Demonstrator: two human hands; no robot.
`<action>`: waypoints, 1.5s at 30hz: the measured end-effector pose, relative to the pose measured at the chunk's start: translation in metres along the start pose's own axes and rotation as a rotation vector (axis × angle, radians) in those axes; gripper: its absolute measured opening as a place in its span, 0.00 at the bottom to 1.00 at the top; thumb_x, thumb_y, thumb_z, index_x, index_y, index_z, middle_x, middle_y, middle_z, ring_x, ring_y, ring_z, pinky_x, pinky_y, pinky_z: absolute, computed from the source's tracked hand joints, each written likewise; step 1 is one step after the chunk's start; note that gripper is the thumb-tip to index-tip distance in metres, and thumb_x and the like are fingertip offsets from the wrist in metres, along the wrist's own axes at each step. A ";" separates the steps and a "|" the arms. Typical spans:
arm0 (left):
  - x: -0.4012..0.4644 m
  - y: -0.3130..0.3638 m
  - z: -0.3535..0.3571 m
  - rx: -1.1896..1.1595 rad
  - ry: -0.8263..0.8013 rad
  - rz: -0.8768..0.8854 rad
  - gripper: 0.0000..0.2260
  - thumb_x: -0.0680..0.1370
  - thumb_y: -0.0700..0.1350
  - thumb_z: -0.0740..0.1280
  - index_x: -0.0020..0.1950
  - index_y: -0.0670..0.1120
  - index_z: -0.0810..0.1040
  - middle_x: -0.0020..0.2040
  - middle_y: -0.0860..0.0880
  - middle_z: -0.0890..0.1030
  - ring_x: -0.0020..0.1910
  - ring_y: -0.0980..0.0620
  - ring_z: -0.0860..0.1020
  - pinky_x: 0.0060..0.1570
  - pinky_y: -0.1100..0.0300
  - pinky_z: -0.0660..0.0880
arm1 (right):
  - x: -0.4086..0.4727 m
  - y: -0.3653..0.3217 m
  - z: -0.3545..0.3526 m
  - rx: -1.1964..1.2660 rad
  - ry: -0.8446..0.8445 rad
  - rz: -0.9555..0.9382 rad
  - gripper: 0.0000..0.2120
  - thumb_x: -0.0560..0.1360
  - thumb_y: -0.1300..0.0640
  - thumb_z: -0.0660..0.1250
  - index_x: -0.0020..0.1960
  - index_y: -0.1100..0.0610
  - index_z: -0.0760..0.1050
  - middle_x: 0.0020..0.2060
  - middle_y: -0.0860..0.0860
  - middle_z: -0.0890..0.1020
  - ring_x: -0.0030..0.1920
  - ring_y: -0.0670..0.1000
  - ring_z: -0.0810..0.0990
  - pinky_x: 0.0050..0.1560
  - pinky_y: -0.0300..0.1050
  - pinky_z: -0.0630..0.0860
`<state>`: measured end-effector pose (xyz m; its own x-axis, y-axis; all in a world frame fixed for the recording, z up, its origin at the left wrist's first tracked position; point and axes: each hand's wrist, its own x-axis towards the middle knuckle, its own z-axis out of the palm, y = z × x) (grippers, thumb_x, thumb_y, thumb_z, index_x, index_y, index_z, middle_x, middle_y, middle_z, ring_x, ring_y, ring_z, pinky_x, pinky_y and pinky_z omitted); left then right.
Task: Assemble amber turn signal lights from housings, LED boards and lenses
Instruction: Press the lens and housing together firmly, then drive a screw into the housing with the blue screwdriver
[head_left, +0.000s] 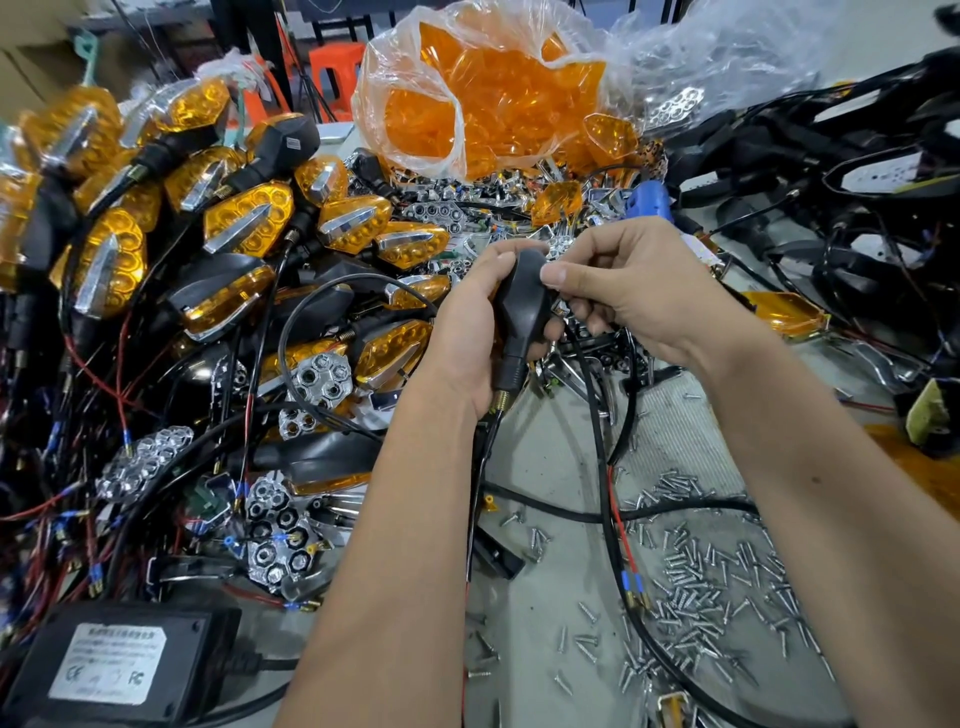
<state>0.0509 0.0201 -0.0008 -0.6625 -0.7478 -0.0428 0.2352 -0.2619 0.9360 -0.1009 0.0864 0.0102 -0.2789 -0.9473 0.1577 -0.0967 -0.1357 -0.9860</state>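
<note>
Black housing (521, 306): held upright above the counter (550, 457), back side toward me, its threaded stem and wire hanging down past my wrist.
Left hand (467, 332): my grip is wrapped around the housing's body, thumb along the top edge.
Right hand (628, 291): thumb pressed on the housing's right edge, fingers curled in behind it; a pinching grip. What sits under those fingers I cannot tell, though a black lead runs down from there.
Step in hand: likely seating or wiring an inner part into this housing; front face is hidden, so unconfirmed.
Done so far: large pile of finished lights (249, 221) with amber lenses stacked at left.
Still to do: bag of loose lenses (467, 98) at the far side looks well filled; bare chrome reflectors (319, 376) lie near the pile; many screws (691, 561) scattered at right, none driven into this unit that I can see.
Estimate: batch is partway through; this unit is at an early stage.
</note>
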 end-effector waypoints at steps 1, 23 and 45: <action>0.000 0.000 0.000 -0.007 -0.003 0.000 0.12 0.87 0.46 0.53 0.60 0.45 0.75 0.39 0.43 0.79 0.29 0.48 0.76 0.24 0.62 0.69 | 0.000 -0.001 0.001 0.015 0.008 0.010 0.07 0.73 0.61 0.77 0.39 0.60 0.81 0.26 0.51 0.79 0.26 0.46 0.76 0.24 0.36 0.72; -0.007 0.006 0.008 -0.175 -0.220 0.056 0.15 0.88 0.48 0.52 0.63 0.44 0.76 0.47 0.43 0.78 0.33 0.47 0.77 0.25 0.62 0.71 | 0.010 0.014 -0.034 -1.136 0.622 0.317 0.23 0.71 0.42 0.76 0.42 0.60 0.70 0.37 0.55 0.77 0.33 0.55 0.73 0.31 0.46 0.64; 0.003 -0.007 0.010 -0.017 0.197 -0.076 0.11 0.87 0.51 0.58 0.51 0.44 0.71 0.31 0.47 0.80 0.25 0.48 0.76 0.22 0.63 0.71 | 0.008 -0.011 -0.009 0.887 0.340 0.221 0.06 0.80 0.64 0.66 0.45 0.60 0.71 0.29 0.53 0.74 0.28 0.50 0.75 0.33 0.44 0.77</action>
<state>0.0406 0.0260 -0.0038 -0.5271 -0.8301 -0.1822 0.2029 -0.3311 0.9215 -0.1103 0.0832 0.0227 -0.4787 -0.8622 -0.1657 0.7067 -0.2665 -0.6554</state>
